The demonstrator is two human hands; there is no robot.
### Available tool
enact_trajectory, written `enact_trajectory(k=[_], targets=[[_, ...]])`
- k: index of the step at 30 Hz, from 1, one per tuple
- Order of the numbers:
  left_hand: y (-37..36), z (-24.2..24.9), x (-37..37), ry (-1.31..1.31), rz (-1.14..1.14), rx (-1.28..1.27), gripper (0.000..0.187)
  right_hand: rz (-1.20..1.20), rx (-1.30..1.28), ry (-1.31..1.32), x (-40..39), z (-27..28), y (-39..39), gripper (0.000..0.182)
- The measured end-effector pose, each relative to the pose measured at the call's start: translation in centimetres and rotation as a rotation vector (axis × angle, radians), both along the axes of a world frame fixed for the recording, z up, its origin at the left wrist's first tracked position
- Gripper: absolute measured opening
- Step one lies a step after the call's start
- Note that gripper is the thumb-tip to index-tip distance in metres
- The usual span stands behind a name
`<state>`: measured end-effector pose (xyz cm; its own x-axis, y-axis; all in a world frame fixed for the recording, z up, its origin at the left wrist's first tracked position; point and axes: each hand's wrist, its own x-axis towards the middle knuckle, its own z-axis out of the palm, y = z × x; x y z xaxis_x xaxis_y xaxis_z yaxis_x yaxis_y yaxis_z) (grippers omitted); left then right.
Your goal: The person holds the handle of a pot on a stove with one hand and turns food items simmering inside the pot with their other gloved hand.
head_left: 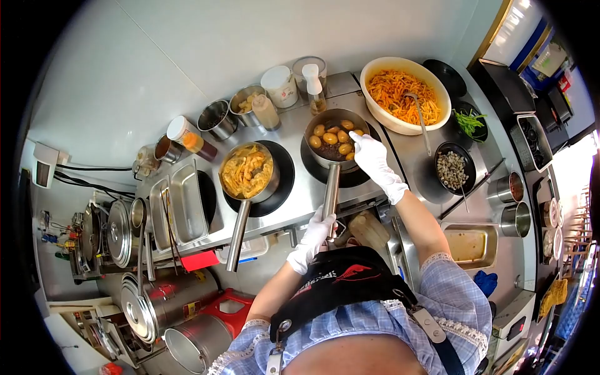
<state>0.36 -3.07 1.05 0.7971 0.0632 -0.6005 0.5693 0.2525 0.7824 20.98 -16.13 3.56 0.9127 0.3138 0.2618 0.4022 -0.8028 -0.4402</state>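
Observation:
My left hand [315, 237], in a white glove, is wrapped round the long metal handle of a saucepan [331, 187]. The pan sits on a black round hob plate and holds several brown eggs [331, 137] in dark liquid. At the pan's right rim is my right hand [372, 157], also gloved in white. Its fingers are bent together beside the eggs, and what lies between the fingertips is hidden. Left of this pan, a second saucepan [249, 175] full of yellowish, folded food rests on another black plate, its handle pointing toward me.
A large cream bowl [374, 115] of orange shreds with a spoon stands back right. Nearby are a black bowl of diced food [455, 167] and a bowl of greens [470, 124]. Bottles, tubs and metal pots line the wall; steel trays [189, 203] lie left.

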Motion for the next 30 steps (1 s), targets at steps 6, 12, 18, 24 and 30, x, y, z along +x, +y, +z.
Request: enact_trajectory(k=[6, 12, 18, 24, 30], targets=[[0.2, -0.8, 0.2, 0.004, -0.023, 0.003, 0.042, 0.068, -0.093, -0.169, 1.9, -1.2, 1.3, 0.034], [0.2, -1.1, 0.2, 0.005, -0.018, 0.015, 0.042, -0.027, -0.241, -0.093, 4.1, -3.9, 1.2, 0.029], [0.0, 0.4, 0.1, -0.001, 0.008, -0.007, 0.033, -0.148, -0.323, 0.159, 1.8, -2.9, -2.0, 0.038], [-0.1, 0.4, 0.1, -0.025, 0.008, 0.002, 0.032, -0.064, -0.252, 0.144, -1.5, -2.2, -3.6, 0.032], [0.0, 0.1, 0.2, -0.008, -0.012, -0.003, 0.036, -0.056, -0.119, -0.053, -0.9, 0.5, -4.8, 0.030]])
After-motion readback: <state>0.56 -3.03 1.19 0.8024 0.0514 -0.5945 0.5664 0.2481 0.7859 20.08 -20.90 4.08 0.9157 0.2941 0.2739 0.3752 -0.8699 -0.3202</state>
